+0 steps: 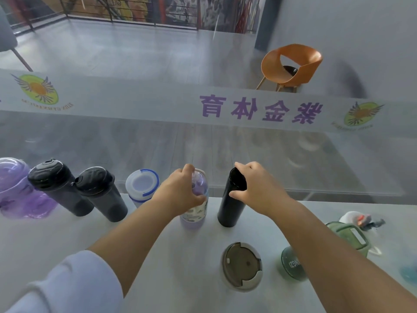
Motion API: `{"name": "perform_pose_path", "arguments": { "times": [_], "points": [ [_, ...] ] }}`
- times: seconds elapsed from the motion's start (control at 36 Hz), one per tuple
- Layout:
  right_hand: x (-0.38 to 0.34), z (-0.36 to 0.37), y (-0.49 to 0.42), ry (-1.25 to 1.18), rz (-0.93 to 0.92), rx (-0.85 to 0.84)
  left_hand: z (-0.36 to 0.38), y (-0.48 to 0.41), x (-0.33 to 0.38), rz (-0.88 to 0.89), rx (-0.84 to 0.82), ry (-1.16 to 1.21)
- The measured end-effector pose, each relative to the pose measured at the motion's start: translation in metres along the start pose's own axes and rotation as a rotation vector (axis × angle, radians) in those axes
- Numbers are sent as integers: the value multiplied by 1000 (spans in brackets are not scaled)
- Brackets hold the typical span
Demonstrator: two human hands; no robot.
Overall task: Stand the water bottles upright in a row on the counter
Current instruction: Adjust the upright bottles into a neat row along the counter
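Several bottles stand upright along the back of the white counter (158, 245): a purple jug (15, 190), two dark shaker bottles (58, 188) (101, 195) and a white bottle with a blue-trimmed lid (142, 186). My left hand (180, 190) grips a clear purple patterned bottle (196, 211) near its top. My right hand (255, 188) is closed around the top of a tall black bottle (231, 199), which stands just right of the purple one.
Nearer me a white tumbler with a grey lid (242, 266) stands on the counter. A green bottle (293, 263), a green jug with a handle (349, 236) and a white bottle (358, 219) lie at the right. A glass partition (203, 143) rises behind the counter.
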State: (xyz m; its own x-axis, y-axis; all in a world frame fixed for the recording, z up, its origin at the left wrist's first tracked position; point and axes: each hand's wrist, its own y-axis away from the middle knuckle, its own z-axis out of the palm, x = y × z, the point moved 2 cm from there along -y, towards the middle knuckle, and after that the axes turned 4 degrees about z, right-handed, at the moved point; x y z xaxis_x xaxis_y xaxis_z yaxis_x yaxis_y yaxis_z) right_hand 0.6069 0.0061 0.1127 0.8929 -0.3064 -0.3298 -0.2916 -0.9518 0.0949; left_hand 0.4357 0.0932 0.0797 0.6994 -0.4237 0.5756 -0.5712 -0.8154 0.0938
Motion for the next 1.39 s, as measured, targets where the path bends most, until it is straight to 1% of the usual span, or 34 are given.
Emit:
{"name": "perform_pose_path", "arguments": {
  "times": [0.11, 0.31, 0.42, 0.61, 0.78, 0.92, 1.03, 1.14, 1.22, 1.31, 1.39],
  "points": [
    [3, -1, -2, 1, 10, -16, 0, -4, -1, -3, -12, 5],
    [7, -2, -3, -35, 7, -36, 1, -8, -4, 40, 28, 5],
    [8, -3, -1, -52, -7, -47, 2, -10, -4, 34, 19, 9],
    [6, -3, -2, -11, -16, -68, 5, -6, -6, 62, 34, -22],
    [5, -2, 0, 42, -35, -69, 5, -5, -5, 69, 11, -47],
    [4, -7, 2, 29, -37, -100, 5, -1, -8, 67, -7, -50],
    [4, -19, 7, -2, -47, -55, -1, 8, -13, 97, 51, -131],
    [8, -35, 21, 1, -57, 44, -10, 23, -14, 143, 140, -127],
    [13, -45, 37, 5, -55, 75, -16, 37, -13, 155, 184, -112],
    [17, -52, 57, 13, -33, 91, -18, 55, -10, 168, 174, -104],
    [21, -55, 79, 12, 4, 95, -17, 73, -3, 181, 122, -103]
  ]
}}
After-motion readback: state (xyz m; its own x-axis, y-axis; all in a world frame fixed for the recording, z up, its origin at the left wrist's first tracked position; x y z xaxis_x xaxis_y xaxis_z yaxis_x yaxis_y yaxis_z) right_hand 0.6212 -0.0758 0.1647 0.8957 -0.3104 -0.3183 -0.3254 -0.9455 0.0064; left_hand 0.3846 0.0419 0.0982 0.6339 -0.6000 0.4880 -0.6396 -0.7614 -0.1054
